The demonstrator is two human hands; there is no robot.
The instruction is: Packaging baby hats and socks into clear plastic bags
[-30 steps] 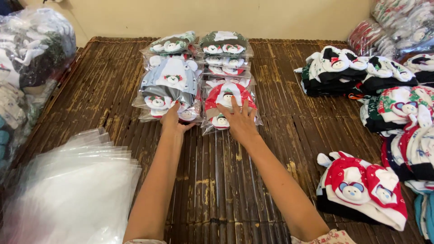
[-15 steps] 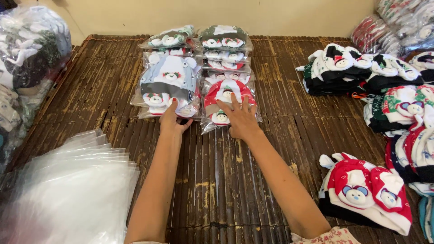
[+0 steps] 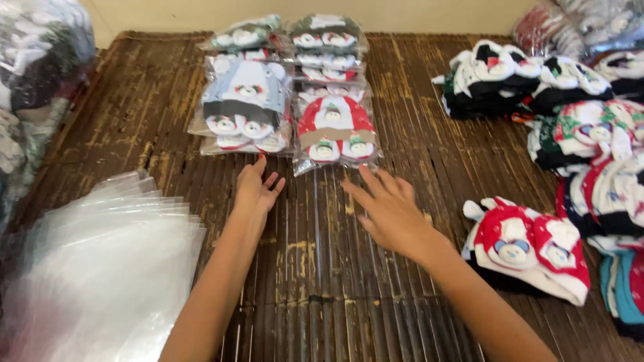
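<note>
Just bare mat [image 3: 315,268] between hands.

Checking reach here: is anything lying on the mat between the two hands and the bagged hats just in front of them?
Nothing visible does. Only bare slats of the brown bamboo mat separate the left hand from the clear-bagged grey hat pack, and the right hand from the clear-bagged red hat pack.

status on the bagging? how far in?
Done: two rows of bagged hat sets lie at the far end of the bamboo mat. In hand: nothing; left hand and right hand are open, just short of them. Left: loose hats and piles at right; stack of empty plastic bags.
</note>
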